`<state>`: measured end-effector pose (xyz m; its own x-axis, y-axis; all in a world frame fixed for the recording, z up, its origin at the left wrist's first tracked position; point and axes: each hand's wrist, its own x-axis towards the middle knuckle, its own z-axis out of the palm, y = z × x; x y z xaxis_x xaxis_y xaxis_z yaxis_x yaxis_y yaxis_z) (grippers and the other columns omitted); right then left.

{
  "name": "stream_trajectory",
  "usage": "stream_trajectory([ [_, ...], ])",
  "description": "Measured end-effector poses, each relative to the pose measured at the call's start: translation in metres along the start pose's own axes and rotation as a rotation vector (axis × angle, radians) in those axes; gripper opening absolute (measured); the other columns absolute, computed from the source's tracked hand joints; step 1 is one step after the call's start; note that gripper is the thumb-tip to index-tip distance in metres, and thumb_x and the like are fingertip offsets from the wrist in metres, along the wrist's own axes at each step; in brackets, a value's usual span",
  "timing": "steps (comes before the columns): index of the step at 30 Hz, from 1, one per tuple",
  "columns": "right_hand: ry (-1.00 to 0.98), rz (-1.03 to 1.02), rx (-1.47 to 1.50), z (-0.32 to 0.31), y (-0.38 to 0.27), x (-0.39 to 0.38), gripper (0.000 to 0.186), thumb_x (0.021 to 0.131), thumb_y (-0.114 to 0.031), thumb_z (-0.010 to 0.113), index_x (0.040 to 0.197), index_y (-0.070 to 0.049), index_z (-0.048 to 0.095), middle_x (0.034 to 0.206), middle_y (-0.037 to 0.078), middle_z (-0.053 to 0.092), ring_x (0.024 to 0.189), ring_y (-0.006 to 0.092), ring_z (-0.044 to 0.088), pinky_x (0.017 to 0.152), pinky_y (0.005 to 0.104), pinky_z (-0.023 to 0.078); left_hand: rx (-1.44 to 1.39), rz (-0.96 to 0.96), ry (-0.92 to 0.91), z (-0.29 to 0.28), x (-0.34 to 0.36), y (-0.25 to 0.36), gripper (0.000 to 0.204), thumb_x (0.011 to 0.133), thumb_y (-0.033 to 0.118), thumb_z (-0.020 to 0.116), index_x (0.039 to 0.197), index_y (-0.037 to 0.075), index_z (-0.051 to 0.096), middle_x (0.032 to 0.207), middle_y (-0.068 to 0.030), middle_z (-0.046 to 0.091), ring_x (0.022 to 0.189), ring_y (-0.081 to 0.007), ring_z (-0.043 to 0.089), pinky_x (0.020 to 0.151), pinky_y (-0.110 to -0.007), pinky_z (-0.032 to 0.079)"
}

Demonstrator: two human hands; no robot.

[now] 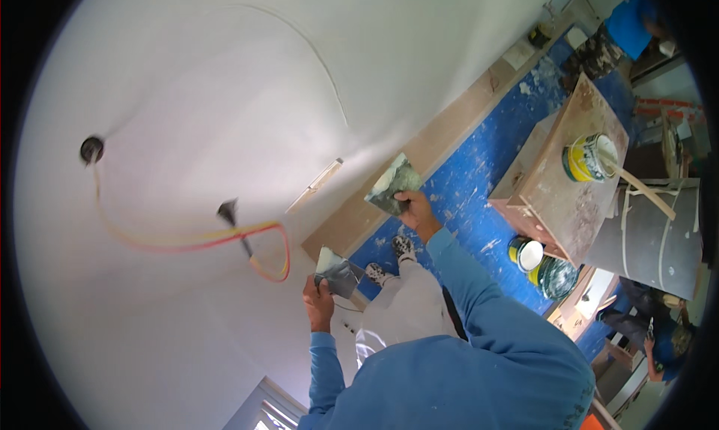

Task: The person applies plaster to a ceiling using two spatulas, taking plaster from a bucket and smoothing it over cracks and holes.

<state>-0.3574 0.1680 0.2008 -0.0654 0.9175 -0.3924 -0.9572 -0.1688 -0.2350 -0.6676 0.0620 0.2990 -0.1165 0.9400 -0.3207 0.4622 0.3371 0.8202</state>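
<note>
My left hand (319, 304) grips a metal filling knife (342, 277) with pale filler on its blade, low in front of me. Higher and to the right, my right hand (416, 211) is closed on a second filling knife (389, 181), whose square blade carries grey-white filler. Both blades are held apart, near the white wall (187, 93). On the wall are a dark round opening (92, 150), a loop of red and yellow wire (198, 243) and a narrow pale strip (314, 187).
A wooden box (562, 228) bears a yellow bucket (580, 160) with a stick. More buckets (528, 256) stand on the blue floor covering (472, 175). A grey drum-like object (644, 235) is beside the box. Two other people (629, 26), (663, 340) are at the right.
</note>
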Motion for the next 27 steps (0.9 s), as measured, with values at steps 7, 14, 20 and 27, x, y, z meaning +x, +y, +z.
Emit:
stream_trajectory([
  [7,0.188,0.052,-0.062,-0.008,-0.010,0.042,0.032,0.086,0.000,0.061,0.118,-0.001,0.058,0.107,0.013,0.067,0.103,0.0311,0.067,0.089,0.0581,0.055,-0.130,-0.263,0.011,0.017,-0.025,-0.032,0.021,0.093,0.005,0.053,0.110,-0.006,0.059,0.090,-0.0114,0.064,0.075,-0.0173,0.066,0.060,-0.032,0.062],
  [14,0.244,-0.042,-0.142,-0.063,0.019,0.127,0.038,0.084,-0.001,0.065,0.121,0.000,0.056,0.115,0.014,0.065,0.102,0.0309,0.067,0.086,0.0578,0.056,-0.072,-0.225,-0.052,0.029,-0.022,-0.043,0.019,0.094,0.005,0.053,0.109,-0.006,0.059,0.089,-0.0115,0.064,0.075,-0.0180,0.067,0.060,-0.031,0.061],
  [20,0.371,-0.176,-0.395,-0.046,0.044,0.155,0.031,0.082,0.000,0.066,0.112,-0.002,0.060,0.105,0.011,0.066,0.095,0.0243,0.066,0.081,0.0469,0.055,-0.026,-0.308,-0.008,0.023,-0.043,-0.073,0.019,0.094,0.006,0.054,0.108,-0.005,0.058,0.089,-0.0121,0.064,0.074,-0.0181,0.066,0.059,-0.031,0.060],
  [27,0.486,-0.210,-0.416,-0.044,0.052,0.195,0.028,0.081,-0.005,0.069,0.108,-0.001,0.062,0.097,0.008,0.066,0.088,0.0224,0.066,0.075,0.0408,0.054,0.007,-0.295,0.055,0.017,-0.047,-0.086,0.020,0.094,0.007,0.055,0.110,-0.005,0.059,0.089,-0.0117,0.064,0.073,-0.0173,0.065,0.058,-0.031,0.059],
])
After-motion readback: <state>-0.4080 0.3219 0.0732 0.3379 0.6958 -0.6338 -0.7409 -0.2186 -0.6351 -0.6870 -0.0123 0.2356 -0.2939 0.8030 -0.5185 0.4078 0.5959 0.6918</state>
